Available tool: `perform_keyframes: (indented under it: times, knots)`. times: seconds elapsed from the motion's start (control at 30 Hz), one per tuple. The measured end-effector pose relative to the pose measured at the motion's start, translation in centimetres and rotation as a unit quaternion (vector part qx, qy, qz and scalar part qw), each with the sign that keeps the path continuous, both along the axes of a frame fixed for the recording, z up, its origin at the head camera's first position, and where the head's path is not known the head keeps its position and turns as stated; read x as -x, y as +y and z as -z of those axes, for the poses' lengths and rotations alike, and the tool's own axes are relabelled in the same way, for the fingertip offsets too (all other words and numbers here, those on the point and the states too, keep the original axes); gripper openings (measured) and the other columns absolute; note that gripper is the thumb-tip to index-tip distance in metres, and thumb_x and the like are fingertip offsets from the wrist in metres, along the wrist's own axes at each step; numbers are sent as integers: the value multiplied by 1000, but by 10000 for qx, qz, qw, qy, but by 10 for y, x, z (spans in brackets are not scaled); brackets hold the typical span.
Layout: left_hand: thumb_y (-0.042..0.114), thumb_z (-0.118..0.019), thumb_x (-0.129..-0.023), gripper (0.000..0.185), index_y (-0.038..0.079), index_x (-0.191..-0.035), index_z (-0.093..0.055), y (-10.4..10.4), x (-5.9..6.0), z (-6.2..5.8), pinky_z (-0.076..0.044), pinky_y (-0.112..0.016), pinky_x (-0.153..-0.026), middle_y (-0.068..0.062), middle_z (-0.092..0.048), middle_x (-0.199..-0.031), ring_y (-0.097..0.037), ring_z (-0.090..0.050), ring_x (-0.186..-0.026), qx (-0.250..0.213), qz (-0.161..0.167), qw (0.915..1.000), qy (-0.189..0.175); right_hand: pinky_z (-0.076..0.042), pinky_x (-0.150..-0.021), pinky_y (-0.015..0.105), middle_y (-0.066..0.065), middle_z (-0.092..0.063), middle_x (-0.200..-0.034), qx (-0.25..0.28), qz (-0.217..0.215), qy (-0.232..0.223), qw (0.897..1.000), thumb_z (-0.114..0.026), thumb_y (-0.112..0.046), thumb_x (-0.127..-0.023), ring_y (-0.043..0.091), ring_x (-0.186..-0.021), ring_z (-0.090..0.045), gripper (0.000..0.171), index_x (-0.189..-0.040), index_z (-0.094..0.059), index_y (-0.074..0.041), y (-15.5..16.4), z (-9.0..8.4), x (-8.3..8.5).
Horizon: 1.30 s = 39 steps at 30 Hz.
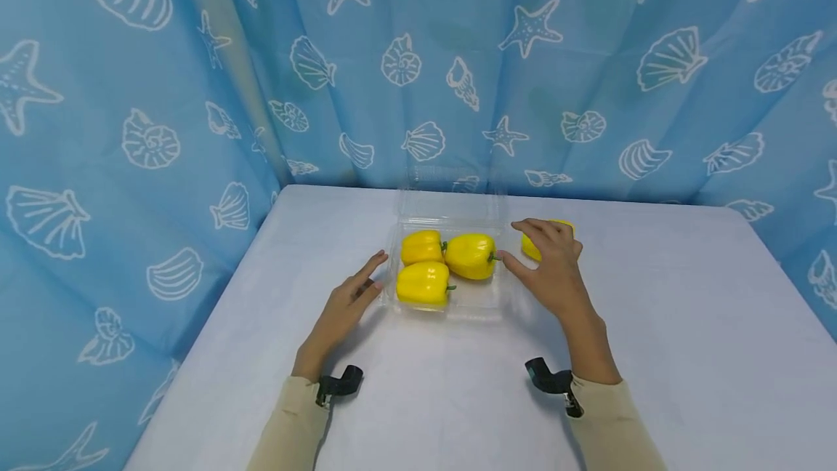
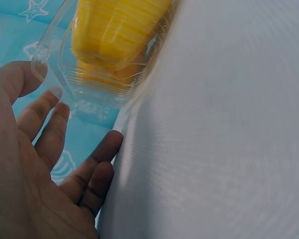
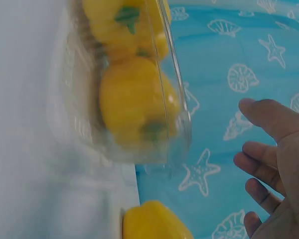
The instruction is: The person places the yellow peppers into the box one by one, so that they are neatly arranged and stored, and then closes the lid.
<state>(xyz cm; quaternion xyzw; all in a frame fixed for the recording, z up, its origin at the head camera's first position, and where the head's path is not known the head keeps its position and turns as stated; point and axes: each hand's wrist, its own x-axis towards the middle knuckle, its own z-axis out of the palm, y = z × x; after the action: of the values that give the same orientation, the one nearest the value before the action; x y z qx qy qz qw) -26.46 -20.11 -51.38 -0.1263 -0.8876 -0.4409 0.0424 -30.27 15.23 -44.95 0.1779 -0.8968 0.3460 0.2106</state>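
Observation:
A clear plastic clamshell box (image 1: 451,304) stands on the white table with its lid tipped up at the back. Three yellow bell peppers (image 1: 469,256) lie inside it. A fourth yellow pepper (image 1: 531,247) lies on the table just right of the box, partly hidden by my right hand (image 1: 532,246). That hand hovers over it with fingers spread and holds nothing; in the right wrist view the right hand (image 3: 274,149) is apart from the loose pepper (image 3: 154,221). My left hand (image 1: 366,278) lies flat, fingers straight, beside the box's left wall (image 2: 89,84).
The white table (image 1: 654,325) ends at a blue curtain with shell and starfish prints (image 1: 588,78) at the back and on both sides. The table's left edge (image 1: 216,311) runs close to my left arm.

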Motion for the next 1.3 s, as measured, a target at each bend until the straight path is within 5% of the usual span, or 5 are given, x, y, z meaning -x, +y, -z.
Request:
perform_keyframes:
  times: [0.67,1.3]
  knots:
    - [40,-48,-106,50,37,-155,-38,-1,1,0,-46,-41,-85,16,-37,-156,-18,-56,-98,-48,-28,9998,-166,-18,-94,63,18,-49,-142,-277,846,-412,9952,-77,-27,-89,41,-131,-30,56,-137,-58,-4,47,-8,8]
    - [31,-51,-106,50,35,-155,-39,1,-2,0,-46,-41,-82,12,-44,-153,-18,-55,-93,28,-77,9999,-70,-17,-91,65,24,-43,-145,-570,771,-636,9934,-78,-33,-88,47,-130,-27,68,-142,-51,-2,90,5,18]
